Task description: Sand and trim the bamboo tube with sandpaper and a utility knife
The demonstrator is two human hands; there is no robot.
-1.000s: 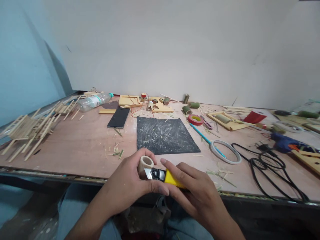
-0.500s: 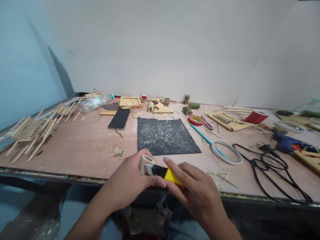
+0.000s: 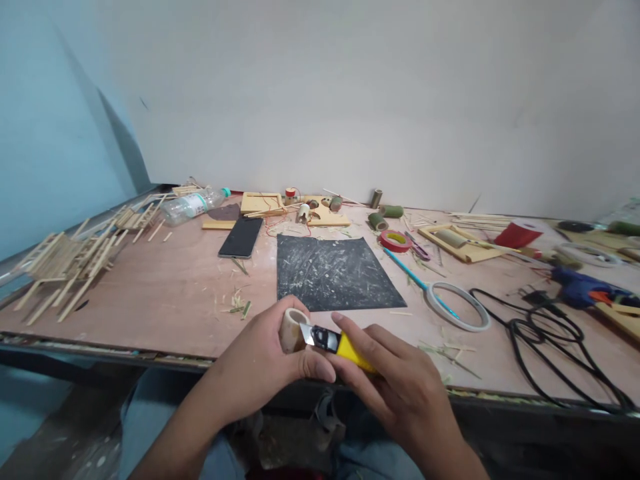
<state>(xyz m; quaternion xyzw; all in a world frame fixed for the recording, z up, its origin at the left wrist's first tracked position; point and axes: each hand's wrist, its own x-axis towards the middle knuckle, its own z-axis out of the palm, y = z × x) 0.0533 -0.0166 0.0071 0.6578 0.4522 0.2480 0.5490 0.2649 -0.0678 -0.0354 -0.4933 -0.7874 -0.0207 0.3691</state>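
My left hand [image 3: 265,353] is wrapped round a short bamboo tube [image 3: 293,331], its open end facing up, near the table's front edge. In my right hand [image 3: 395,373] is a yellow and black utility knife [image 3: 350,350], gripped by its handle. The knife's blade points left and meets the tube's rim on the right side; whether it bites into the wood I cannot tell. My left thumb lies just below the blade. Beyond both hands a black sheet [image 3: 340,273], scuffed with pale marks, lies flat on the table.
A phone [image 3: 241,237] and a plastic bottle [image 3: 193,205] lie to the left, near stick models [image 3: 70,267]. Red tape [image 3: 395,241], a white tape roll [image 3: 457,307], a black cable [image 3: 540,340] and a blue glue gun [image 3: 580,288] are on the right. Bamboo shavings [image 3: 240,307] litter the tabletop.
The knife has shifted slightly right along the tube's rim, and its blade has turned a little. Both hands keep their grips. The whole view has shifted slightly.
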